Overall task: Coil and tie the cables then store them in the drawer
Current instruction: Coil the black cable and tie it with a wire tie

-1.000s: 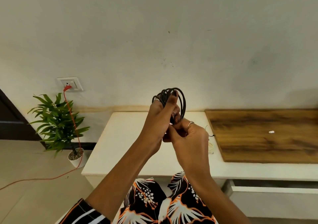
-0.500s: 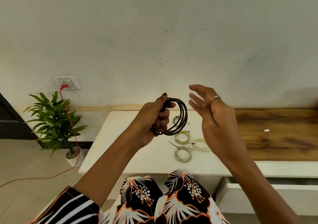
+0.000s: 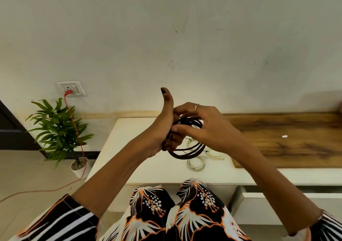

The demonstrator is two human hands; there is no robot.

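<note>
- A person's left hand point(image 3: 162, 129), thumb raised, grips a coiled black rubber cable point(image 3: 187, 151) above the white table point(image 3: 129, 148).
- The right hand point(image 3: 201, 126) pinches the coil at its 12 o'clock.
- Pale tied coils point(image 3: 196, 164) lie at the cable's 6 o'clock.
- Judged step: tying; next, a firm wrap, then the open white drawer point(image 3: 277, 196) at 4 o'clock.

- Soft, even daylight is filling the room; the wall point(image 3: 166, 37) in front of me is looking evenly bright, with no glare.
- My hands point(image 3: 185, 127) are casting only faint shadows on the counter point(image 3: 140, 159).
- The wide lens is bending the straight lines near the edges.
- My sleeves at the bottom corners are looking stretched and slightly soft.
- A dim shadow is sitting on the wall at the far right.
</note>
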